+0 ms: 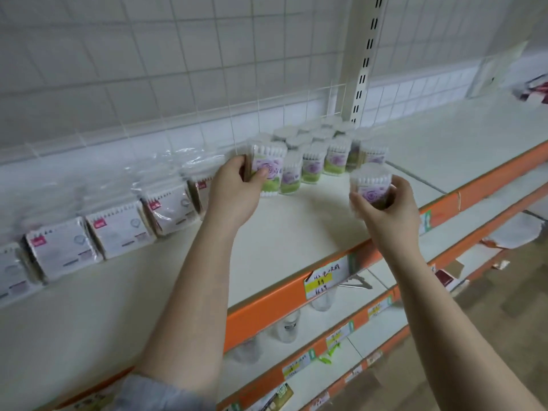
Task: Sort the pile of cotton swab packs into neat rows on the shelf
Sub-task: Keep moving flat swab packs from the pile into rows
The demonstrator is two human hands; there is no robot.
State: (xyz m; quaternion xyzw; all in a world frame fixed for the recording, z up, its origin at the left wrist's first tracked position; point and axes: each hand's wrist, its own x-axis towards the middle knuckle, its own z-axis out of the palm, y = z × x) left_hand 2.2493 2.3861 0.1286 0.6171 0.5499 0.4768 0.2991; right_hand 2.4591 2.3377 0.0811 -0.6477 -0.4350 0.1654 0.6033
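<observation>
The left hand (237,182) holds a round swab tub (268,170) with its thumb on the front label and its fingers curled behind. This tub stands up tall on the white shelf (296,229), with its long way going up and down. It sits at the 9 o'clock end of the group of tubs (320,149).

The right hand (385,209) grips another tub (372,186) from below. Fingers and thumb wrap round its lower half. This one is in the air above the shelf, at about 4 o'clock from the group. It also points up, with the white cotton tips at the top.

Each tub is see-through plastic with a purple and green label. White swab tips show in a ring near the top. The picture is blurry, so the words on the labels cannot be read. The tubs farther back, toward 12 o'clock, show flat round lids.

At 9 o'clock from the left hand, a line of flat bagged packs (118,229) leans along the wire grid wall (178,69). They have white cards with a small pink mark.

The shelf has an orange front edge (267,310) with a yellow and white price tag (323,277).
</observation>
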